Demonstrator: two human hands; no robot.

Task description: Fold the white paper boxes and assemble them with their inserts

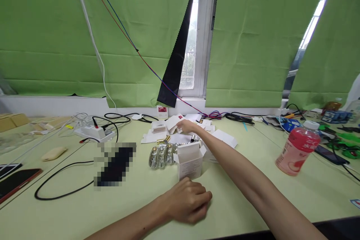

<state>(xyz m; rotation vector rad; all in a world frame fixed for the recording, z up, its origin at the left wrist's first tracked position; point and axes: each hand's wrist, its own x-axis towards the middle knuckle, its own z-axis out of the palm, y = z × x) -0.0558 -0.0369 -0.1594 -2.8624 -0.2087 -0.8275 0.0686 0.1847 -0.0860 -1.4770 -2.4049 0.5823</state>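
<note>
My left hand (189, 199) rests curled on the table near its front edge, fingers folded, just in front of an open white box (189, 165) with raised flaps. Whether anything lies inside the fist is hidden. Stretched out to the back, my right hand (186, 125) has its fingers together at white papers and flattened cartons (172, 123); what it grips there is too small to make out. Several silvery wrapped items (161, 155) stand in a row left of the open box. Small gold-coloured pieces (163, 140) lie behind them.
A pink drink bottle (298, 148) stands at the right. To the left are a power strip (95, 132), a looping black cable (42, 197), a pixelated dark object (116, 167) and a phone (19, 182). Green cloth (140, 18) hangs behind the table (239, 202).
</note>
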